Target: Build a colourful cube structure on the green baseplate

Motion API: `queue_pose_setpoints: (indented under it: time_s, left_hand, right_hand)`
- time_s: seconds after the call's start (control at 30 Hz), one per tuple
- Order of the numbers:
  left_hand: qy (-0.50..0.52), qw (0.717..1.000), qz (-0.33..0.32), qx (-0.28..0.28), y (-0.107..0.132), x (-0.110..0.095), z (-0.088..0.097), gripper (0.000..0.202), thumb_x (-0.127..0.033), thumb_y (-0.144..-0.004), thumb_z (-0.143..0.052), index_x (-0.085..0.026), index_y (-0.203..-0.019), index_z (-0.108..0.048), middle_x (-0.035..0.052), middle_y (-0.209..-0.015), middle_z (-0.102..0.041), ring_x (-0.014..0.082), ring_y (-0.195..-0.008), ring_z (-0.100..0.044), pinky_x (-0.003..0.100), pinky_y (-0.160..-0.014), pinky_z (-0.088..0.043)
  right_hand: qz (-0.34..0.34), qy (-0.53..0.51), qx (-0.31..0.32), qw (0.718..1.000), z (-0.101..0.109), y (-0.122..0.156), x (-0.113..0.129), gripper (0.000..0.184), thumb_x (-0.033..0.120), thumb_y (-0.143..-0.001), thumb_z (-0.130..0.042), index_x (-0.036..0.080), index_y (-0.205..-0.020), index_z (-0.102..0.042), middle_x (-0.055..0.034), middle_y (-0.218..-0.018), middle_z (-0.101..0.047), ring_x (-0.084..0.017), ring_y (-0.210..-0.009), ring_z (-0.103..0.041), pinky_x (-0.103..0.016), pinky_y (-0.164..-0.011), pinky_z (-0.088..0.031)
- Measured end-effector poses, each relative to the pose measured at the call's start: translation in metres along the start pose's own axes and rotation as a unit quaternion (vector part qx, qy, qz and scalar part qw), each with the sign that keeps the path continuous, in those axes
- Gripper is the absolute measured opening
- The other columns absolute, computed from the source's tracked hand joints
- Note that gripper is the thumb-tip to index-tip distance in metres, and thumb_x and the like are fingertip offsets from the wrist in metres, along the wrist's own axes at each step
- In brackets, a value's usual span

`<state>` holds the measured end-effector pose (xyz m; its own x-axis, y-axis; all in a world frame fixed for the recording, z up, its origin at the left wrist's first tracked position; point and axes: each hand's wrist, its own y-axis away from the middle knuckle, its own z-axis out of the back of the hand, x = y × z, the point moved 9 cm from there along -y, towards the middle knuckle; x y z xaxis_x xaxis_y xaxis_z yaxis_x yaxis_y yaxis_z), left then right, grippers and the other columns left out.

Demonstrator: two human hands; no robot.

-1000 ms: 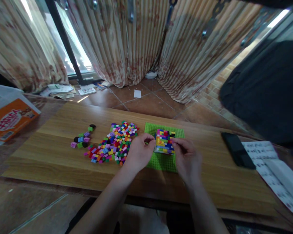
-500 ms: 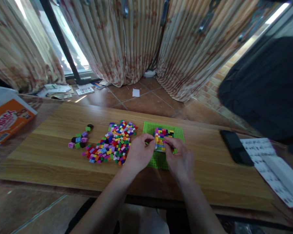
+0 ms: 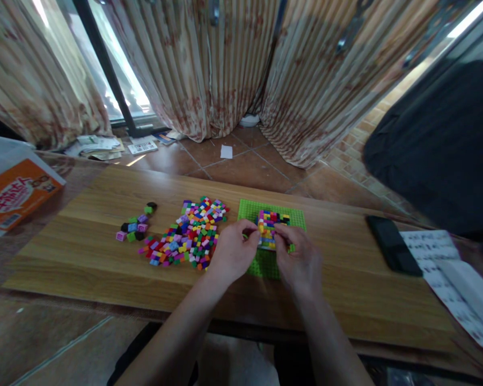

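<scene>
A green studded baseplate point(image 3: 265, 268) lies on the wooden table, bearing a tightly packed block of small multicoloured toy bricks point(image 3: 268, 220). My left hand point(image 3: 235, 249) is at the block's left side, thumb and forefinger pinched together against its edge. On the right, my right hand point(image 3: 300, 260) reaches over the block with its fingertips closed on its right part. Whatever either pinch holds is too small or hidden to make out. Part of the block and plate is covered by my hands.
Loose bricks point(image 3: 193, 233) are heaped left of the plate, with several larger blocks point(image 3: 132, 230) farther left. A black phone point(image 3: 392, 244) and printed paper point(image 3: 430, 244) lie at the right. An orange and white bag point(image 3: 20, 193) stands at the far left.
The whole view has shifted slightly. My right fingertips, which were by a small pink spot on the block, have drawn a little right of it; my left hand stays at the edge.
</scene>
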<state>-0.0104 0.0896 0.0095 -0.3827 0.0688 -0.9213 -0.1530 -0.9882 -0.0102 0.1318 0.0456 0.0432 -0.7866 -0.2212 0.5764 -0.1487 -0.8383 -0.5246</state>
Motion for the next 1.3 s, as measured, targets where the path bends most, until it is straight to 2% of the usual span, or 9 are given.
queue_pose_setpoints:
  time_s: [0.5, 0.73, 0.97, 1.3]
  left_hand:
    - [-0.004, 1.000, 0.000, 0.004, -0.0006, 0.0011, -0.0013, 0.017, -0.019, -0.083, -0.054, -0.018, -0.083, -0.070, 0.0042, -0.084, -0.072, 0.0180, -0.077, -0.065, 0.030, -0.074, -0.049]
    - [-0.004, 1.000, -0.001, 0.003, -0.0002, -0.0005, -0.0005, 0.016, -0.019, -0.083, -0.054, -0.018, -0.081, -0.070, 0.0036, -0.082, -0.073, 0.0171, -0.074, -0.064, 0.029, -0.071, -0.049]
    - [-0.007, 1.000, -0.008, 0.003, -0.0005, 0.0006, -0.0021, 0.017, -0.019, -0.083, -0.054, -0.017, -0.083, -0.070, 0.0039, -0.082, -0.072, 0.0175, -0.075, -0.064, 0.030, -0.074, -0.049]
    - [0.004, 1.000, 0.006, 0.007, 0.0011, -0.0029, -0.0008, 0.016, -0.019, -0.083, -0.054, -0.018, -0.083, -0.070, 0.0035, -0.080, -0.072, 0.0172, -0.074, -0.064, 0.029, -0.072, -0.048]
  right_hand:
    - [0.009, 0.023, 0.022, 0.999, -0.0050, -0.0005, 0.0019, 0.022, 0.017, -0.089, -0.050, 0.019, -0.099, -0.070, -0.0078, -0.096, -0.070, -0.021, -0.090, -0.066, -0.037, -0.082, -0.053]
    - [-0.012, -0.020, 0.020, 1.000, -0.0055, -0.0005, -0.0025, 0.021, 0.019, -0.089, -0.052, 0.023, -0.099, -0.069, -0.0055, -0.095, -0.070, -0.020, -0.088, -0.066, -0.036, -0.079, -0.054]
    - [0.009, -0.005, 0.009, 1.000, -0.0042, -0.0003, 0.0030, 0.019, 0.021, -0.091, -0.052, 0.022, -0.096, -0.071, -0.0054, -0.093, -0.073, -0.018, -0.084, -0.068, -0.032, -0.076, -0.054]
    - [0.024, 0.024, -0.015, 0.999, -0.0005, 0.0003, 0.0053, 0.019, 0.021, -0.089, -0.054, 0.022, -0.095, -0.072, -0.0048, -0.088, -0.075, -0.020, -0.080, -0.067, -0.034, -0.075, -0.052]
